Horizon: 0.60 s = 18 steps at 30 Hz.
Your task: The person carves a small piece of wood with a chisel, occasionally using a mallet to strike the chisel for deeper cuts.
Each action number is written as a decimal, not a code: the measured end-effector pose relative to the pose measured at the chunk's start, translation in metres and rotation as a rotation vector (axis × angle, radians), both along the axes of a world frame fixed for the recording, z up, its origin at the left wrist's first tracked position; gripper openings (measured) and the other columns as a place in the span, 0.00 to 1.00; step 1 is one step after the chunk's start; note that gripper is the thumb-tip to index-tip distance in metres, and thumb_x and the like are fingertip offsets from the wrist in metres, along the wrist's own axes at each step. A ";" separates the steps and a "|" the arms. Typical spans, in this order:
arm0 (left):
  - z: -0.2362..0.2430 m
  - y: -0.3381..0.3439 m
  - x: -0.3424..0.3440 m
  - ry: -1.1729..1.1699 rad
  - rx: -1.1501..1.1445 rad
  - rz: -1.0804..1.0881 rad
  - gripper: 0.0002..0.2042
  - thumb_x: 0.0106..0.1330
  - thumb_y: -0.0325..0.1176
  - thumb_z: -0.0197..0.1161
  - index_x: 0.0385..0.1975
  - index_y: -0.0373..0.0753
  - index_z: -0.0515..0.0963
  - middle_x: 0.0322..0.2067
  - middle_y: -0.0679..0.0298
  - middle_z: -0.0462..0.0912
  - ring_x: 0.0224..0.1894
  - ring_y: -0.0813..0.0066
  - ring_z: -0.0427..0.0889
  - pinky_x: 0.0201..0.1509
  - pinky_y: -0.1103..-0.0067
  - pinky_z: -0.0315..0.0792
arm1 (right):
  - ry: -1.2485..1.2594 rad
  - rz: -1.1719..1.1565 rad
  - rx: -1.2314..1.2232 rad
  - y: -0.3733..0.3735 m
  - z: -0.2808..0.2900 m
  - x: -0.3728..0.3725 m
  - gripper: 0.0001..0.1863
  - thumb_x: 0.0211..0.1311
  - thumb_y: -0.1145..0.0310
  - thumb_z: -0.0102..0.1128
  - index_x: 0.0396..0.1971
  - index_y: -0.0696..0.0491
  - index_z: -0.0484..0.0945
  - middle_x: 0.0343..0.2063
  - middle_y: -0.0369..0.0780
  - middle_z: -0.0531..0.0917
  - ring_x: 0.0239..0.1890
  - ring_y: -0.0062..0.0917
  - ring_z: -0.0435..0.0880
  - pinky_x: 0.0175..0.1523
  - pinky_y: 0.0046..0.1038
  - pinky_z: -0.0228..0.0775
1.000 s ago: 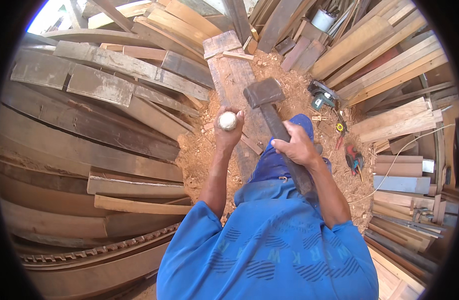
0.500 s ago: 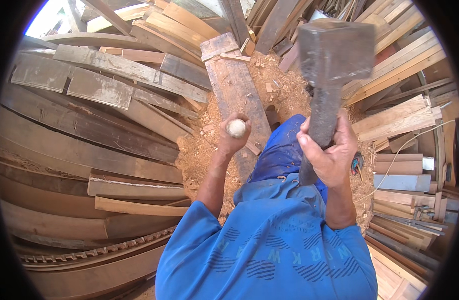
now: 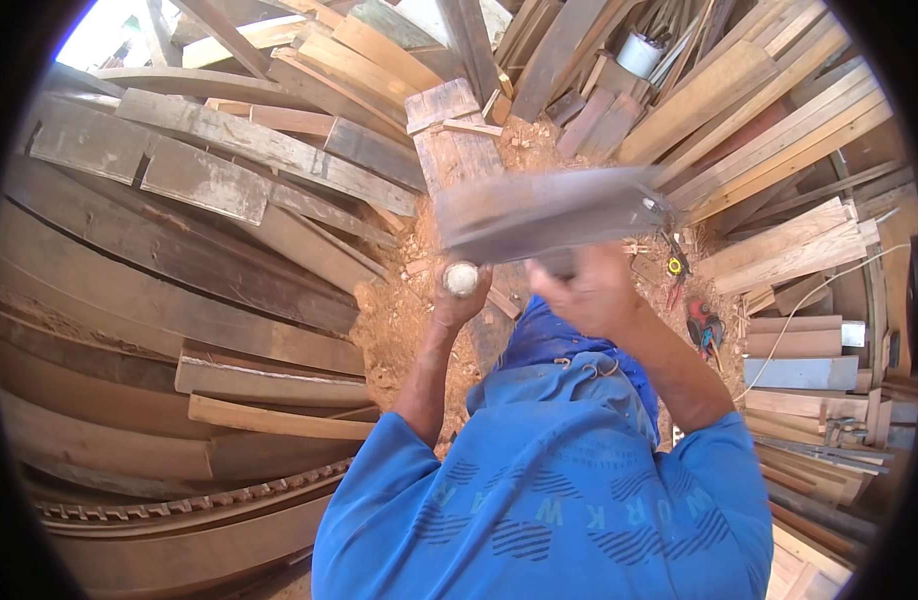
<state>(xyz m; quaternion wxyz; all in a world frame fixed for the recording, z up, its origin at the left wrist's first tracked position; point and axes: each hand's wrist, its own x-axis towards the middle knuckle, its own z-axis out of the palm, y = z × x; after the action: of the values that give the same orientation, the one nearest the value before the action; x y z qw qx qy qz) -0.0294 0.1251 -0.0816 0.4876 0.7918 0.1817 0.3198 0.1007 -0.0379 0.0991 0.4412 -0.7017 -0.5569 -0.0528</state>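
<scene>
Motion blurs a dark, blocky mallet point(image 3: 549, 210) held by my right hand point(image 3: 594, 295), which is closed around its handle. Its head stretches across the middle, just over a pale round-topped tool point(image 3: 461, 279); whether they touch I cannot tell. My left hand point(image 3: 451, 305) is closed around that tool, whose lower part is hidden beneath its top. Behind both hands lies a long, worn wooden plank point(image 3: 449, 120) among wood shavings point(image 3: 379, 350), with a small loose stick point(image 3: 472, 127) across its far end.
Stacked boards point(image 3: 179, 270) fill the left side, and more timber point(image 3: 789, 240) lines the right. A yellow tape measure point(image 3: 676, 266) and a red-and-black tool point(image 3: 704, 325) lie at the right among shavings. A white container point(image 3: 639, 55) stands at the back, and a pale cord point(image 3: 809, 300) hangs at the right.
The mallet was raised toward my face half a second ago; now it has swung down and left over the tool in my left hand, which has shifted slightly downward.
</scene>
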 end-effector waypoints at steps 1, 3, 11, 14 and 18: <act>-0.002 0.002 -0.004 0.034 0.176 0.038 0.04 0.58 0.23 0.65 0.30 0.35 0.77 0.26 0.64 0.77 0.30 0.76 0.77 0.35 0.79 0.72 | -0.099 0.076 -0.284 -0.002 -0.018 0.001 0.14 0.49 0.73 0.64 0.36 0.57 0.72 0.25 0.47 0.81 0.26 0.38 0.83 0.32 0.35 0.75; 0.009 -0.002 0.002 -0.102 0.290 0.063 0.05 0.58 0.23 0.65 0.31 0.35 0.76 0.26 0.64 0.77 0.29 0.76 0.76 0.35 0.79 0.71 | 0.006 0.036 -0.589 0.002 -0.040 0.002 0.18 0.47 0.69 0.64 0.38 0.58 0.72 0.26 0.52 0.79 0.29 0.46 0.80 0.35 0.39 0.74; 0.020 -0.005 -0.007 0.045 -0.218 0.000 0.06 0.58 0.23 0.66 0.32 0.37 0.76 0.27 0.67 0.77 0.31 0.81 0.76 0.35 0.81 0.71 | 0.441 -0.045 -0.674 0.019 -0.104 0.019 0.27 0.47 0.60 0.64 0.41 0.68 0.71 0.29 0.61 0.81 0.38 0.55 0.81 0.45 0.45 0.74; 0.063 -0.014 -0.008 -0.014 -0.063 -0.063 0.09 0.55 0.22 0.67 0.34 0.37 0.76 0.26 0.66 0.78 0.29 0.79 0.77 0.35 0.82 0.72 | 0.512 -0.020 -0.841 0.030 -0.162 0.023 0.29 0.46 0.60 0.66 0.42 0.68 0.72 0.33 0.61 0.81 0.40 0.54 0.82 0.47 0.45 0.73; 0.117 -0.035 0.001 -0.052 0.288 -0.336 0.16 0.44 0.24 0.70 0.36 0.39 0.78 0.41 0.58 0.76 0.47 0.61 0.76 0.50 0.68 0.70 | 0.334 0.056 -0.767 0.021 -0.256 0.017 0.30 0.47 0.57 0.66 0.46 0.64 0.74 0.36 0.57 0.81 0.42 0.50 0.81 0.45 0.42 0.74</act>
<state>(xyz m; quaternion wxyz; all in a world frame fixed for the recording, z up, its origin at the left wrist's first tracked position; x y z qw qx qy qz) -0.0288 0.0897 0.0357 0.4204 0.8640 -0.0130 0.2769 0.1180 -0.0169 -0.1571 0.2335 -0.7987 -0.4758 0.2849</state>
